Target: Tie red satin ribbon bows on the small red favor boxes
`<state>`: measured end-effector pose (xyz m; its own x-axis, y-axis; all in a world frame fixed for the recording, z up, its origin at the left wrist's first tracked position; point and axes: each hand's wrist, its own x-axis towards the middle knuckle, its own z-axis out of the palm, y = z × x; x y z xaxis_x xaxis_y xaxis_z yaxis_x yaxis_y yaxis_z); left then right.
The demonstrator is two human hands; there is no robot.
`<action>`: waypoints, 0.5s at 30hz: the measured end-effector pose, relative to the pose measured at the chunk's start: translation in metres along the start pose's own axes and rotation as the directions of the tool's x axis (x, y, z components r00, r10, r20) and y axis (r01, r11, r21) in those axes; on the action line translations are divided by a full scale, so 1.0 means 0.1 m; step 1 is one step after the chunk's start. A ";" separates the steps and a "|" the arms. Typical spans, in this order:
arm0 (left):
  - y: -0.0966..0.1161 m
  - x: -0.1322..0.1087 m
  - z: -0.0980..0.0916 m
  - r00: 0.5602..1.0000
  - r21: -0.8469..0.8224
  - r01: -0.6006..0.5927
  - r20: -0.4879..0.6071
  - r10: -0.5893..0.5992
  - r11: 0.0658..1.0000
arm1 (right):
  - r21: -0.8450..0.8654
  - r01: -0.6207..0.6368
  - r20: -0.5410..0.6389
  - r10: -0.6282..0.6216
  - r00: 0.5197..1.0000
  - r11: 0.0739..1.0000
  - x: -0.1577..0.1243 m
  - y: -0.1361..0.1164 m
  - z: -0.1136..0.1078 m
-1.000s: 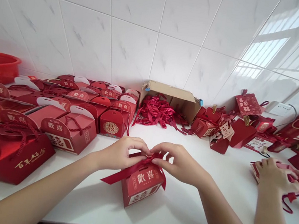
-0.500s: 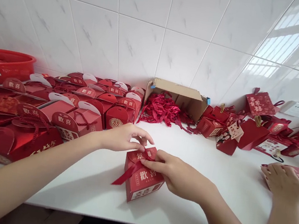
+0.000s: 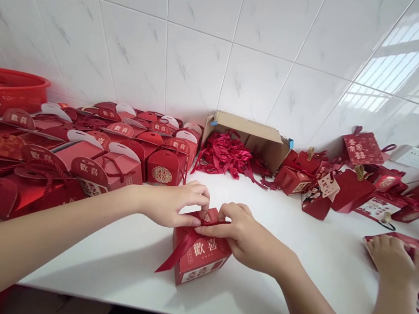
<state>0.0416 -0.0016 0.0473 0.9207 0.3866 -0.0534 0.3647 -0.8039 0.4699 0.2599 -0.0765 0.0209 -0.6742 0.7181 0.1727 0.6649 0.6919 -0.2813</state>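
Near the front edge of the white desk stood a small red gift box, with both of the person's hands meeting over its top. The left hand had its grip pinched together on the red ribbon at the lid. The right hand was clamped on the same ribbon just beside it, fingertips touching. One ribbon tail hung down the box's front left corner. Red handled boxes crowded the desk to the left. A cardboard box spilling loose ribbons lay against the tiled wall, and a co-worker's hand rested on red packaging at far right.
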 end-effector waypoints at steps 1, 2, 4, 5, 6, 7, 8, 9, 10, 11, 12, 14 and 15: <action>-0.01 0.00 0.01 1.000 -0.008 -0.001 -0.013 0.001 1.000 | 0.004 -0.004 0.000 0.004 1.000 1.000 0.00 0.00 0.00; -0.02 0.00 0.02 0.999 -0.022 -0.010 -0.032 0.009 1.000 | 0.008 -0.010 0.002 0.010 1.000 1.000 0.00 0.01 0.00; -0.04 0.00 0.04 0.996 -0.056 -0.041 -0.085 0.036 0.998 | 0.005 -0.023 0.008 0.023 1.000 1.000 0.01 0.01 0.00; -0.05 0.00 0.04 0.993 -0.072 -0.055 -0.108 0.047 0.996 | -0.006 -0.028 0.014 0.028 0.999 1.000 0.01 0.02 0.00; -0.05 0.00 0.05 0.991 -0.086 -0.063 -0.123 0.052 0.994 | -0.022 -0.031 0.023 0.031 0.999 0.999 0.02 0.01 -0.01; -0.06 0.00 0.05 0.990 -0.100 -0.063 -0.129 0.050 0.993 | -0.039 -0.032 0.033 0.033 0.999 0.999 0.02 0.01 -0.01; -0.06 0.00 0.06 0.991 -0.113 -0.057 -0.127 0.042 0.992 | -0.055 -0.032 0.041 0.035 0.999 0.998 0.02 0.00 -0.02; -0.07 0.00 0.06 0.993 -0.128 -0.047 -0.117 0.032 0.991 | -0.064 -0.034 0.050 0.037 0.998 0.997 0.03 0.00 -0.03; -0.08 0.00 0.07 0.994 -0.146 -0.037 -0.105 0.021 0.989 | -0.060 -0.037 0.061 0.041 0.997 0.998 0.03 -0.01 -0.04; -0.09 -0.01 0.08 0.995 -0.171 -0.029 -0.098 0.012 0.985 | -0.042 -0.045 0.074 0.048 0.996 0.998 0.03 -0.01 -0.04; -0.10 -0.01 0.09 0.995 -0.203 -0.026 -0.095 0.006 0.979 | -0.016 -0.058 0.086 0.059 0.995 0.998 0.03 -0.02 -0.05; -0.12 -0.02 0.11 0.995 -0.285 -0.036 -0.099 0.008 0.958 | 0.035 -0.084 0.101 0.080 0.992 0.996 0.03 -0.02 -0.06; -0.13 -0.02 0.11 0.995 -0.326 -0.048 -0.100 0.016 0.944 | 0.054 -0.089 0.100 0.083 0.992 0.995 0.03 -0.02 -0.07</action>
<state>0.0363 0.0026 0.0318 0.9081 0.4165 0.0425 0.2548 -0.6304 0.7332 0.2581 -0.0752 0.0283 -0.6452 0.7621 0.0536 0.7037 0.6202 -0.3465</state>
